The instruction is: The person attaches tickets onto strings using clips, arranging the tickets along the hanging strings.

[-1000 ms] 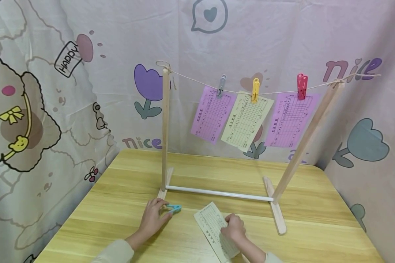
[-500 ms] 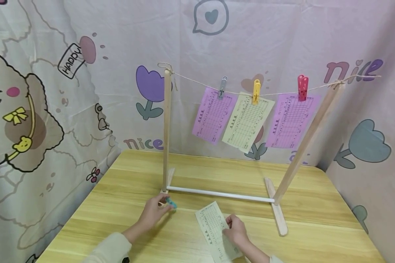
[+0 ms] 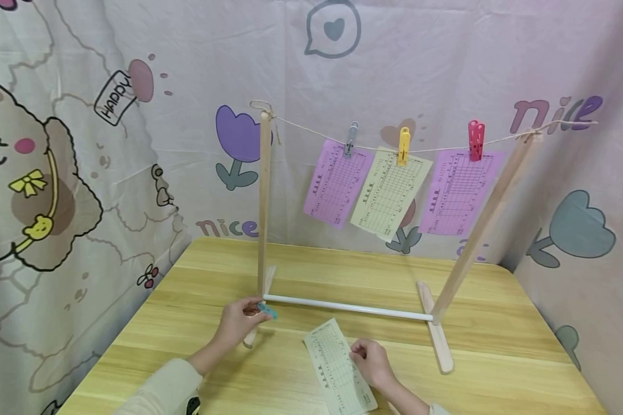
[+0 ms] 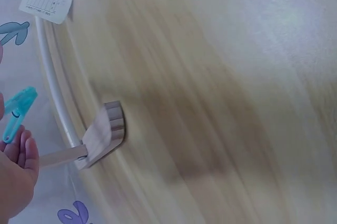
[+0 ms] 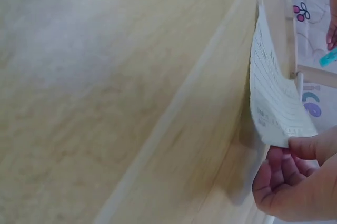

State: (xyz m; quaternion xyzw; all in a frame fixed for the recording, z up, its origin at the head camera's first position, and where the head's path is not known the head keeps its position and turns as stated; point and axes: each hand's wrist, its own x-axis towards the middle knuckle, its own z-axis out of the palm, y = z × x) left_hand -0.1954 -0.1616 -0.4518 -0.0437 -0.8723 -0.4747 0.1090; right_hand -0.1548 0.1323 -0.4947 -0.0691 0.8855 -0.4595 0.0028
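In the head view my left hand (image 3: 235, 324) pinches a teal clothespin (image 3: 267, 310) between thumb and fingers, near the foot of the rack's left post. The left wrist view shows the clothespin (image 4: 21, 103) at its left edge, partly cut off. My right hand (image 3: 375, 363) pinches the long edge of a pale yellow printed slip (image 3: 332, 360) in front of the rack. Seen from the right wrist, the slip (image 5: 271, 87) bends between thumb and fingers, tilted off the wooden table (image 5: 131, 129).
A wooden rack with a left post (image 3: 263, 213), a right post (image 3: 477, 242) and a white crossbar (image 3: 348, 306) stands behind my hands. From its string hang two purple slips (image 3: 337, 184) and a pale yellow slip (image 3: 391, 193), under grey (image 3: 351, 140), yellow (image 3: 404, 147) and red clothespins (image 3: 476, 141).
My left hand has lifted and moved slightly away from me, and the teal clothespin has turned in its fingers. My right hand stays nearly in place, with the slip shifted slightly.
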